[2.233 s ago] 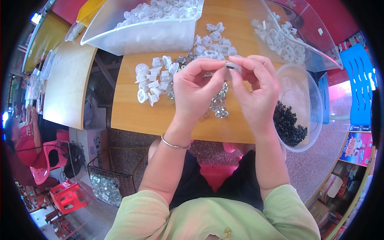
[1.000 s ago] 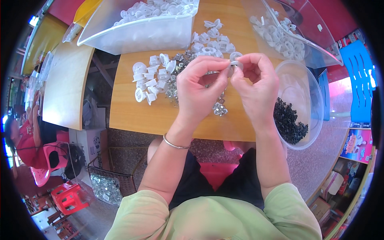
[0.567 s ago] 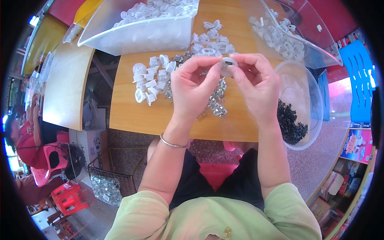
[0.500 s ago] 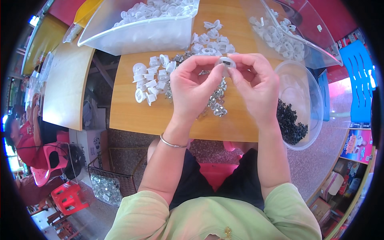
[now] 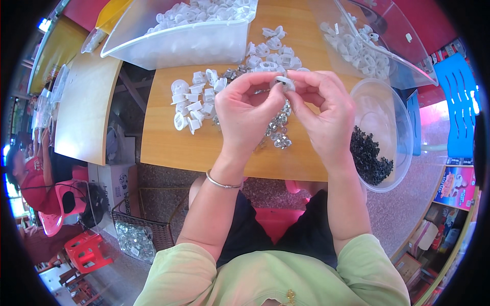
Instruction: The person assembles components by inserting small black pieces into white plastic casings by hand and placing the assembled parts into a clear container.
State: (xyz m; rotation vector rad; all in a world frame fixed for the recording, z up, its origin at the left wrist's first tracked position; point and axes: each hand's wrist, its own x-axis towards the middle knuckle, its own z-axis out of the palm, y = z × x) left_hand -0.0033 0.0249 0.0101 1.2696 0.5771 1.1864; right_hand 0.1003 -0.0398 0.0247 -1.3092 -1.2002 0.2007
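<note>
Above the wooden table, my left hand (image 5: 250, 109) and my right hand (image 5: 324, 112) pinch one small round white plastic part (image 5: 285, 83) between thumbs and fingertips. The part is tilted, and a dark spot shows on it near my left thumb. Beneath and behind my hands lies a heap of small shiny metal pieces (image 5: 279, 140), partly hidden by my fingers. Loose white plastic parts (image 5: 194, 102) are spread left of my left hand, and more white parts (image 5: 273, 53) lie just beyond my fingertips.
A large translucent bin (image 5: 204, 43) of white parts stands at the back left. A clear bin (image 5: 416, 61) at the back right holds more. Right of my hand, a round clear tub (image 5: 403, 153) contains small black pieces (image 5: 372, 158). A person in red (image 5: 38, 178) sits far left.
The white part has turned between my fingers, from its face with the dark slot toward a tilted, more edge-on position. My hands stay in nearly the same place.
</note>
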